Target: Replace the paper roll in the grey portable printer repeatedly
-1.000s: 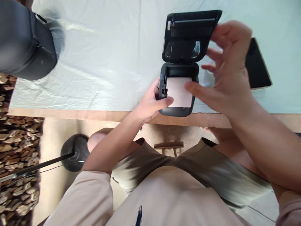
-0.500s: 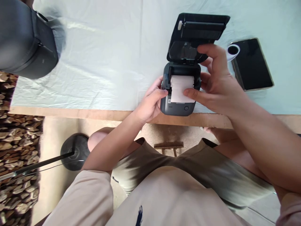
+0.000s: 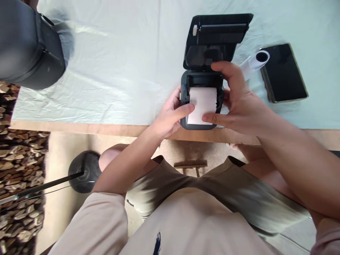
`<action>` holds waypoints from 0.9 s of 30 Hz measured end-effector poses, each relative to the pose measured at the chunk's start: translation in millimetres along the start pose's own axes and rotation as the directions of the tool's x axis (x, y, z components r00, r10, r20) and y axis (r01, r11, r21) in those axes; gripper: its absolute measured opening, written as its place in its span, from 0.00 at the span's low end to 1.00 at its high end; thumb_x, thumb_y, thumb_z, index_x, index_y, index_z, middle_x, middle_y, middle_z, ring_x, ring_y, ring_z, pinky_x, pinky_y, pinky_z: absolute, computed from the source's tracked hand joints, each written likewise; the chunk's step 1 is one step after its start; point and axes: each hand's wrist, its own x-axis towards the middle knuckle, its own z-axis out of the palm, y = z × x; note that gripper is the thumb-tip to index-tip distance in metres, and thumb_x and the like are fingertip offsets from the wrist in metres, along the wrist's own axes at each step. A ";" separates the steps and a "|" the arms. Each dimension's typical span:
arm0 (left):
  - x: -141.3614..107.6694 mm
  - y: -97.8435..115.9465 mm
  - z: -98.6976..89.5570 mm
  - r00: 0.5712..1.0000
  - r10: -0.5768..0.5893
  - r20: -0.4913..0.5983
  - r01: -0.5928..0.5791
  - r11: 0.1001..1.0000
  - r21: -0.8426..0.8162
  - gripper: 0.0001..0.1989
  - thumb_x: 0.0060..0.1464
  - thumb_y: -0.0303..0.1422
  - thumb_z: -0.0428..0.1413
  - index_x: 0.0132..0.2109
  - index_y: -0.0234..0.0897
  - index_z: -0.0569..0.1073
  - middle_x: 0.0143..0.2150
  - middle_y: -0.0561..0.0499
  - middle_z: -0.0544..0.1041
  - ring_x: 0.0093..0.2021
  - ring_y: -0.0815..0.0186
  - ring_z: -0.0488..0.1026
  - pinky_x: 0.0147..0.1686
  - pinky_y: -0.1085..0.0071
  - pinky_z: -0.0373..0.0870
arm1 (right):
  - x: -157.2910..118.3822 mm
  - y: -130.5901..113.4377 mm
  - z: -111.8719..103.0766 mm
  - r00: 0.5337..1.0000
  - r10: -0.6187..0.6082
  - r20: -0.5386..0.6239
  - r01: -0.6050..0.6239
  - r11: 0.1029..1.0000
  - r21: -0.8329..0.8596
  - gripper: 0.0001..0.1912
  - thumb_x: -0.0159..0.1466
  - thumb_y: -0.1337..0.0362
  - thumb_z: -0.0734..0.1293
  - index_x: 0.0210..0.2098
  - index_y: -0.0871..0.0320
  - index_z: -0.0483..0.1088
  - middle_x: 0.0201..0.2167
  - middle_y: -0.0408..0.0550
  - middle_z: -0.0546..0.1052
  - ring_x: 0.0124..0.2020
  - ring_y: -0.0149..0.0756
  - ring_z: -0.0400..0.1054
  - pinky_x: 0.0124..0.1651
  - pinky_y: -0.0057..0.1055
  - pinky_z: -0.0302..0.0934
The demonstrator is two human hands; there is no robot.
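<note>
A small dark portable receipt printer [image 3: 203,80] stands near the table's front edge with its lid [image 3: 209,53] swung up and back. Out of its paper bay a white paper strip [image 3: 203,101] lies forward over the front panel, hiding the power button. My left hand [image 3: 174,117] grips the printer's left side, its thumb pressing the strip's left edge. Wrapped about the right side is my right hand [image 3: 236,95]: its thumb lies on the strip's lower part, and its index fingertip touches near the lid's hinge. The other right fingers are partly hidden behind the printer.
Right of the printer, a white paper roll or tube [image 3: 255,63] with a dark hollow end lies beside a black phone [image 3: 287,74]. A dark zipped case [image 3: 29,46] occupies the table's far left. Below are a round black stand base [image 3: 84,171] and stacked firewood [image 3: 21,170].
The paper strip now reaches further down over the printer's front. My left thumb has moved onto the paper. The printer and my right hand have shifted slightly left.
</note>
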 end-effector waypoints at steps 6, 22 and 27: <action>2.9 -2.7 -3.7 0.999 0.028 0.044 -0.031 0.997 0.071 0.35 0.47 0.44 0.78 0.57 0.46 0.73 0.48 0.53 0.84 0.49 0.59 0.85 0.49 0.64 0.83 | 0.3 -3.0 -3.6 0.999 0.009 0.043 -0.011 0.999 0.036 0.49 0.61 0.59 0.79 0.74 0.26 0.56 0.71 0.38 0.67 0.56 0.44 0.78 0.52 0.38 0.82; 0.4 -6.6 -10.1 0.998 0.035 0.054 -0.045 0.981 0.187 0.40 0.49 0.43 0.77 0.66 0.51 0.71 0.51 0.51 0.82 0.52 0.54 0.83 0.48 0.62 0.81 | 13.7 -21.0 -9.3 0.922 -0.011 -0.386 0.109 0.967 0.232 0.20 0.66 0.55 0.71 0.53 0.39 0.60 0.53 0.41 0.78 0.62 0.49 0.76 0.68 0.55 0.72; -1.3 -7.1 -11.3 0.999 0.035 0.035 -0.041 0.981 0.188 0.41 0.49 0.43 0.77 0.67 0.50 0.71 0.48 0.52 0.82 0.49 0.56 0.84 0.44 0.65 0.82 | 13.2 3.4 -14.2 0.941 -0.010 -0.338 0.018 1.000 0.022 0.19 0.73 0.50 0.60 0.62 0.39 0.66 0.54 0.47 0.77 0.63 0.47 0.76 0.63 0.50 0.77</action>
